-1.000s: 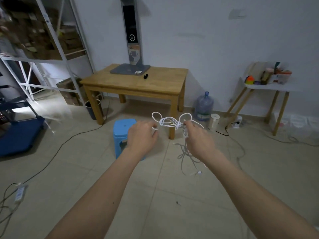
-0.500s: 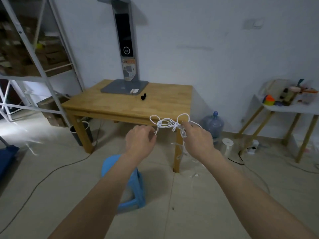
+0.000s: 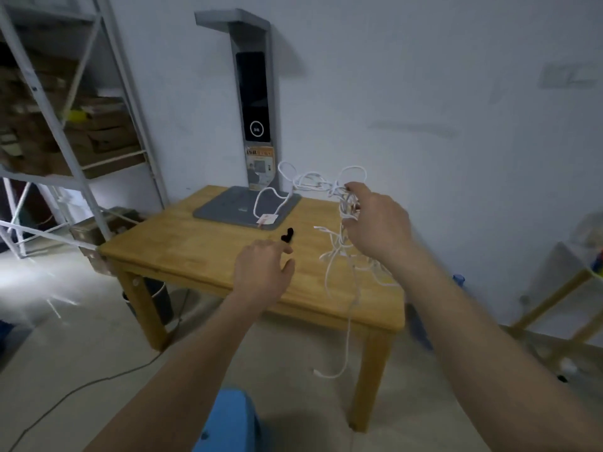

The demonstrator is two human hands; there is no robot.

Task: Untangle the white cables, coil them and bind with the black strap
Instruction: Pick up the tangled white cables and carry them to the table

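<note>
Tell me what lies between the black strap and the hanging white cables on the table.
Head view: only bare wooden table between black strap and white cables.

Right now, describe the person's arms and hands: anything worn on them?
Both forearms are bare as far as the frame shows: no sleeves, gloves, watch or wristband. The left hand and right hand show no rings that I can make out, though dim light and blur hide fine detail.

One wooden rectangular worktop (image 3: pixel 202 249). On it: one grey flat-based upright lamp stand (image 3: pixel 254 125); one small black strap (image 3: pixel 287 235), just in front of the lamp base. One tangled bundle of white cables (image 3: pixel 336 223); strand count cannot be told. Two bare hands: left hand (image 3: pixel 262 272), right hand (image 3: pixel 378 223). One blue plastic stool (image 3: pixel 228 422), in front of the worktop. One grey metal shelving rack (image 3: pixel 65 125), left of the worktop.
</note>
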